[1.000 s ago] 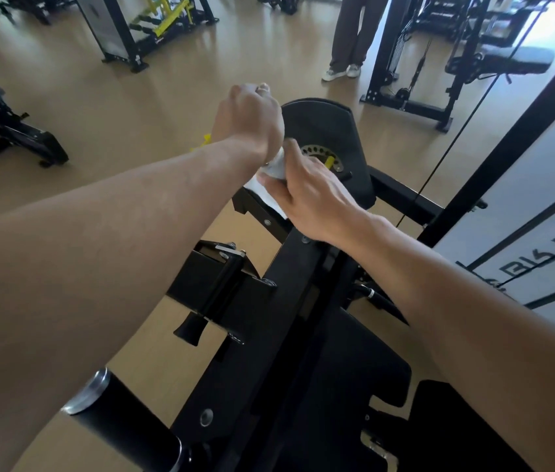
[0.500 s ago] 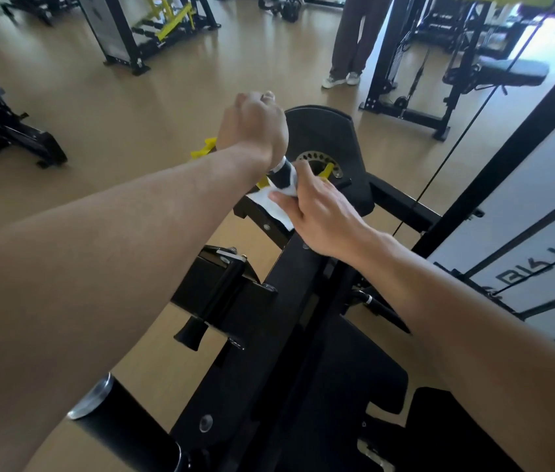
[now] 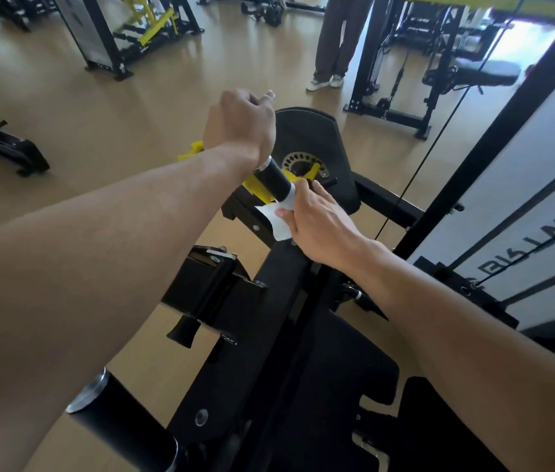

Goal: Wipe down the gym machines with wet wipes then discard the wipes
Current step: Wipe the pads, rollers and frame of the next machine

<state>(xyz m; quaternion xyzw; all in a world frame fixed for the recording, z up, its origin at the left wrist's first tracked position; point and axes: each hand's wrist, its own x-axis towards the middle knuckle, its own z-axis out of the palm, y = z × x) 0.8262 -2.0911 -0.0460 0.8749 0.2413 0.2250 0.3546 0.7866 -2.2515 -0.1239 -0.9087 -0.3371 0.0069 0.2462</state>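
While the left hand (image 3: 240, 126) sits curled in a fist around the upper end of a black handle grip (image 3: 274, 180), the right hand (image 3: 317, 221) wraps a white wet wipe (image 3: 277, 221) around the lower end of the same grip. Right fingers and thumb close on the wipe where it circles the grip; a loose flap of wipe hangs below and left of the hand, against the black frame. Between the two hands a short stretch of bare black grip shows, with a silver collar just under the left wrist.

Grip belongs to a black gym machine (image 3: 269, 318) filling the lower centre of view. Behind the hands: a rounded black plate (image 3: 310, 137) with a ring of small holes and a yellow lever (image 3: 308, 172) at its hub. More yellow parts show just left of the grip. Lower left, a second black handle (image 3: 122, 424) with a silver end cap points toward the camera. A black cable (image 3: 439, 134) runs diagonally at right, beside a white panel with dark lettering.

Floor (image 3: 99, 107) is tan. Other machines stand well apart at upper left and upper right. A person's legs (image 3: 337, 39) in dark trousers and pale shoes stand at top centre.
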